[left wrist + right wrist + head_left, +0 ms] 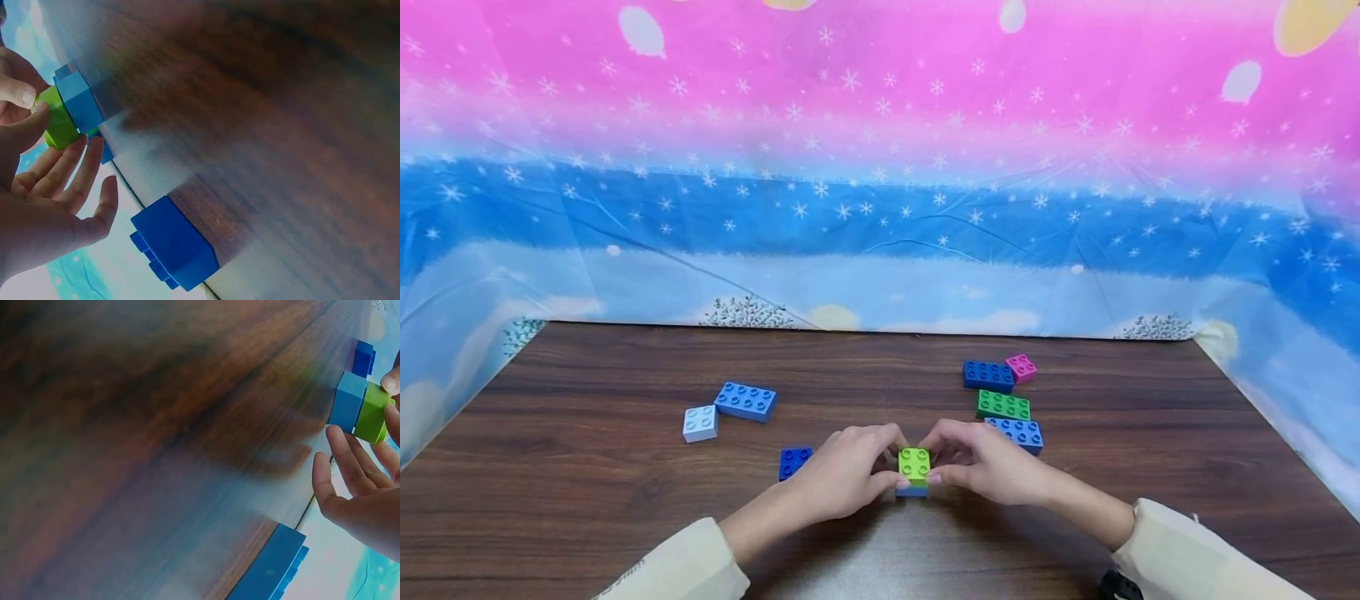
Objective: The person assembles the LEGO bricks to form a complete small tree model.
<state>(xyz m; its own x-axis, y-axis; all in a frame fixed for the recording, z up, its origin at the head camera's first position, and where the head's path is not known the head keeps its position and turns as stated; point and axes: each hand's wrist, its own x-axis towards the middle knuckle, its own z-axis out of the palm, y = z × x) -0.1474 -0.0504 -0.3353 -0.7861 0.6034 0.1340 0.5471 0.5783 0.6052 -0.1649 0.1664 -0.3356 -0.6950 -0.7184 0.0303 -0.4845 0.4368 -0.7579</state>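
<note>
A lime green brick [913, 465] sits on top of a blue brick [912, 492] near the front middle of the table. My left hand [848, 472] pinches the green brick from the left, and my right hand [996, 464] pinches it from the right. In the left wrist view the green brick [60, 119] lies against the blue brick [80, 101], thumb and fingers around the green one. The right wrist view shows the blue brick [347, 403] resting on the table, the green brick [373, 414] stacked on it.
A dark blue brick [795, 462] lies beside my left hand. Farther left are a light blue brick [701, 423] and a blue brick [746, 401]. By my right hand are blue [1017, 433], green [1003, 405], dark blue [988, 375] and pink [1021, 367] bricks.
</note>
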